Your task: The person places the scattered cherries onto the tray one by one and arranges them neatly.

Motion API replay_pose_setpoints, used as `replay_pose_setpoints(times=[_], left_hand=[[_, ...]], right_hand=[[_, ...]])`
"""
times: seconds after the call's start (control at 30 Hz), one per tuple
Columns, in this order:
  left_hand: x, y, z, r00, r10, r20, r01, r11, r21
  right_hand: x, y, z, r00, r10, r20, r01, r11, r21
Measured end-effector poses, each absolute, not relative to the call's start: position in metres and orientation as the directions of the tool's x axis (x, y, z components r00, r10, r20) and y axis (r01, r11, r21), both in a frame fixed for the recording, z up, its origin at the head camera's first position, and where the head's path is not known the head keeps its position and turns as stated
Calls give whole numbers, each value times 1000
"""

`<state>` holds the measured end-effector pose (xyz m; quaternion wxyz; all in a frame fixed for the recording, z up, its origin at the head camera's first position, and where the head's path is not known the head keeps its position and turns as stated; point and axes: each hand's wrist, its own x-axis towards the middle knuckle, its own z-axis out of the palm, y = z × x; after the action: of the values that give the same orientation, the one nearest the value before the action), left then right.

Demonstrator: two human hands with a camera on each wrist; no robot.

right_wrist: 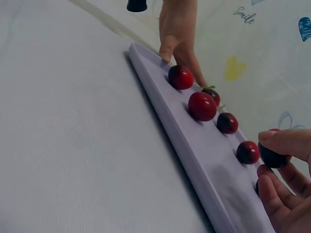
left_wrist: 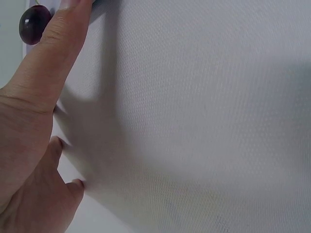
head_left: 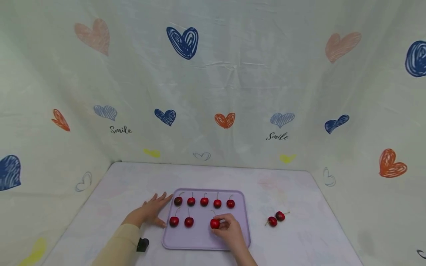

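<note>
A purple tray (head_left: 199, 242) lies on the table with several red cherries on it. Five make a back row, among them a cherry (head_left: 204, 201) in the middle; two sit at the left of a front row, such as this cherry (head_left: 189, 222). My right hand (head_left: 229, 231) pinches a cherry (head_left: 214, 223) between thumb and fingers over the tray, right of those two. In the right wrist view the held cherry (right_wrist: 274, 153) shows between the fingertips. With fingers spread, my left hand (head_left: 151, 212) rests at the tray's left edge.
Two cherries (head_left: 276, 219) lie on the white table (head_left: 299, 192) right of the tray. A black object (head_left: 142, 244) shows by the left wrist. A pale curtain (head_left: 213, 85) printed with hearts hangs behind the table and along its sides.
</note>
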<state>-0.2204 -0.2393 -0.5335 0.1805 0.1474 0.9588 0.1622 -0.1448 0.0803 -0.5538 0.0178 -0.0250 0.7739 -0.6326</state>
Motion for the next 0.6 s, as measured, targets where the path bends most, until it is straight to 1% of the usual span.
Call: replay_pose_setpoints(times=[0.2, 0.43, 0.6], left_hand=[[-221, -239, -538, -892, 339, -300, 226, 907, 355], [-221, -241, -537, -889, 349, -295, 233, 901, 364], [-220, -240, -534, -887, 360, -291, 237, 893, 382]], right_hand=[[-151, 62, -561, -999, -51, 12, -22, 211, -977], [-160, 45, -574, -1000, 12, 3, 0, 223, -975], [-162, 42, -581, -998, 54, 34, -17, 290, -957]])
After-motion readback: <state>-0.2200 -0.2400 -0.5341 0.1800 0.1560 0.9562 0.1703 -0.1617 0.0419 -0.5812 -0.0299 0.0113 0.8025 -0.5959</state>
